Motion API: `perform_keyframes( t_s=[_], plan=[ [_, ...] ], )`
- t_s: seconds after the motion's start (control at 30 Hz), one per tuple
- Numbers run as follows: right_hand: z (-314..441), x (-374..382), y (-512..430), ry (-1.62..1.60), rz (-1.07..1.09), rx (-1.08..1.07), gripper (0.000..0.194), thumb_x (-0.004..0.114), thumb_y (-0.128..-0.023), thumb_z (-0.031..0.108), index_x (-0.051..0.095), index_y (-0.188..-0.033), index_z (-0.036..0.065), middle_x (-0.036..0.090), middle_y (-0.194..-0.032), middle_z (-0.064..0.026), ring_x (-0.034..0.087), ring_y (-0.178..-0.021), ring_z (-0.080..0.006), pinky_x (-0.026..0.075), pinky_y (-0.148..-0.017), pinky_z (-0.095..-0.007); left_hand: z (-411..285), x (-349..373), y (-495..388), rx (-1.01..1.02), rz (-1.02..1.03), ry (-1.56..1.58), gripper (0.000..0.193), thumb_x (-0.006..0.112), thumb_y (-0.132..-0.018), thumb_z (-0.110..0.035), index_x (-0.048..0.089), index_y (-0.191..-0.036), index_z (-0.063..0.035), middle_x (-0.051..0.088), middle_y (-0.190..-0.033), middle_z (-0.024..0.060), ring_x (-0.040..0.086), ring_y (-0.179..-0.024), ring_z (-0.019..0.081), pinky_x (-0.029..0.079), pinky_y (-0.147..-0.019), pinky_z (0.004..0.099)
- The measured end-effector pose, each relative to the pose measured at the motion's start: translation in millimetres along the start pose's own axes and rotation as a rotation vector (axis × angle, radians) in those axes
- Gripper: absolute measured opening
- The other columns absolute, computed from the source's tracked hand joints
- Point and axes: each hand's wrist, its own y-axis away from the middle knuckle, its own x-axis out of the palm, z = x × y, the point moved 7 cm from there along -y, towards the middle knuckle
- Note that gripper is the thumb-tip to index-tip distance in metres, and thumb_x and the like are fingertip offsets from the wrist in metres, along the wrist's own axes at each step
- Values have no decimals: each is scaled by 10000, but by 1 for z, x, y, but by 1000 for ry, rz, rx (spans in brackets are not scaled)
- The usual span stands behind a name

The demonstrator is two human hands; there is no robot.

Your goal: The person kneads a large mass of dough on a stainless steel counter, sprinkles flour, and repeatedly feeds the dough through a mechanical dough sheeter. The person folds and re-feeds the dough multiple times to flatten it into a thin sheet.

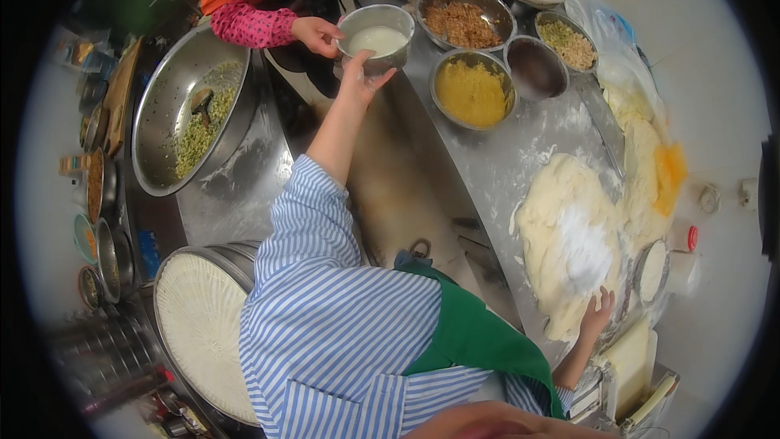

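My left hand (364, 76), floury, reaches far forward and grips the near side of a metal bowl (399, 52) of cloudy whitish liquid. A co-worker's hand (317, 35) holds the same bowl's rim from the left. My right hand (597, 314) has its fingers spread at the lower right edge of a large slab of dough (542, 225), holding nothing. White powder (582, 250) is heaped on the dough. Close to my right hand is a round container of white material (654, 273).
Bowls of yellow filling (474, 92), brown filling (463, 24) and other foods line the right steel table. A long metal blade (600, 116) lies near more dough (640, 177). At left are a large tilted bowl (146, 134) of chopped greens and round woven trays (201, 329).
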Motion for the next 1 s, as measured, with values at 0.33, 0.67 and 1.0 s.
perform_keyframes(
  t_s=[0.33,0.67,1.0],
  plan=[
    [5,-5,14,68,-55,-80,334,569,-819,73,553,-1148,128,391,-1321,-192,403,-1202,-361,385,-953,-400,60,63,100,51,290,-224,837,522,-685,7,115,-1372,-246,318,-1319,99,416,-1185,303,495,-817,499],
    [-43,-32,57,-117,-126,-14,278,518,-870,57,556,-1145,66,325,-1357,-175,493,-1097,-248,536,-682,-272,164,183,207,-78,545,-426,906,562,-706,-2,60,-1423,-236,327,-1331,93,436,-1153,258,488,-799,362],
    [-122,-51,85,-279,-136,126,284,519,-857,34,560,-1135,75,361,-1339,-169,490,-1122,-280,531,-741,-303,304,228,309,-819,447,-231,552,566,-745,-139,355,-1242,-26,467,-1146,198,530,-967,391,499,-842,503]
  ],
)
